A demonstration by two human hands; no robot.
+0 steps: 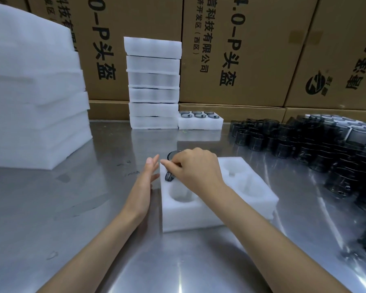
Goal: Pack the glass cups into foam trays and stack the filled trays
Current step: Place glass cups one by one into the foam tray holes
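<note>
Nearest to you, both forearms reach out over the shiny steel table (51, 208). Just ahead lies a white foam tray with round pockets (184, 216), its near-left pocket and the two on its right unfilled. Your right hand (197, 168) hovers over the tray's far-left corner, its fingers (170, 163) curled and pinching a dark smoked-glass cup with a loop handle (171, 166); the cup sits at the far-left pocket, its rim showing above your knuckles and its handle below them. Your left hand (145, 182) stands edge-on against the tray's left side, fingers straight and close together, holding nothing.

To your right, a crowd of dark glass cups (304, 144) covers the table. To your left rises a pile of thick white foam sheets (34, 106). Further back, a single white foam tray filled with six cups (200, 122) sits beside a tall stack of filled white foam trays (153, 85). Behind everything stand brown cardboard boxes with black printed lettering (251, 49).
</note>
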